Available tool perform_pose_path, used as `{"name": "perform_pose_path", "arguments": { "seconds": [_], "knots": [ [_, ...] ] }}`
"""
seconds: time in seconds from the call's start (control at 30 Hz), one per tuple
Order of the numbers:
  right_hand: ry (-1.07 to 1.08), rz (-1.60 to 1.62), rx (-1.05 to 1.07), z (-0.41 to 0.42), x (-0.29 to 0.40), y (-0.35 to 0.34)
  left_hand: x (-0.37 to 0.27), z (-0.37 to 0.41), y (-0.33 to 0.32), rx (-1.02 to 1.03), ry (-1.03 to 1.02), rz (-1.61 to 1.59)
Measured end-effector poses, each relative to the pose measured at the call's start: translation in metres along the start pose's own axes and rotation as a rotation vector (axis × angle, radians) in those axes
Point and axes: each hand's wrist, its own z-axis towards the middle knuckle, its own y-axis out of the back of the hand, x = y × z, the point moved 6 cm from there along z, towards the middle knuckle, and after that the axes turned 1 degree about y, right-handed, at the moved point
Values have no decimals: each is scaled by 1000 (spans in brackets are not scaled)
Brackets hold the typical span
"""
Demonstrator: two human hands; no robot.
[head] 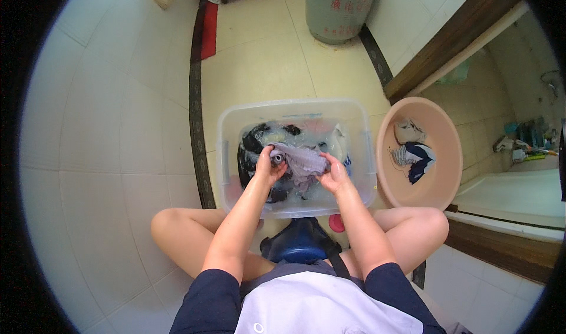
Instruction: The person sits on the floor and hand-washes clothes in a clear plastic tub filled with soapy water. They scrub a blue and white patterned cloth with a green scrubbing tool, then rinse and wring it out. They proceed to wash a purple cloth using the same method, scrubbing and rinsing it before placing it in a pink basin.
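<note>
A wet lilac-grey garment (303, 159) is stretched between my two hands, over a clear plastic tub (296, 104). My left hand (269, 168) grips its left end, where a small round ring-like part shows. The right end is pinched in my right hand (334, 175). Below the cloth, cloudy water (316, 194) fills the bottom of the tub. Black clothes (247, 157) soak along the left side of it. Against the right inner wall lies a white piece of cloth (338, 141) with some blue near it.
To the right stands a peach plastic basin (453, 157) holding a navy-and-white garment (420, 159) and a beige cloth (409, 130). A green-grey gas cylinder (340, 9) is on the tiled floor ahead. A blue plastic stool (296, 245) is between my legs. A wooden door frame (455, 37) rises at right.
</note>
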Motion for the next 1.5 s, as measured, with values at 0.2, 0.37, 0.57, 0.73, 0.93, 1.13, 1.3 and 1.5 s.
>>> {"name": "perform_pose_path", "arguments": {
  "seconds": [0.2,0.37,0.57,0.73,0.93,1.13,1.3,1.5],
  "knots": [
    [92,-1351,56,27,26,3,-31,28,1,-9,-121,197],
    [1114,-1878,-245,26,57,-44,-49,39,7,-128,-252,247],
    [1234,-1448,-153,5,78,-97,-79,13,4,-365,-936,1007],
    [1247,-1551,-160,-25,79,-127,-50,-23,-21,-129,-1240,1135],
    [1245,-1639,-195,-68,83,-131,-28,-74,-29,-724,-1417,1174],
    [1040,-1309,-13,-79,53,-137,72,-56,-45,60,-551,869],
    [1132,-1311,98,-80,43,-139,85,-38,-48,82,-436,522],
    [716,-1334,59,-47,55,-110,62,-34,-24,178,-405,446]
  ]
}}
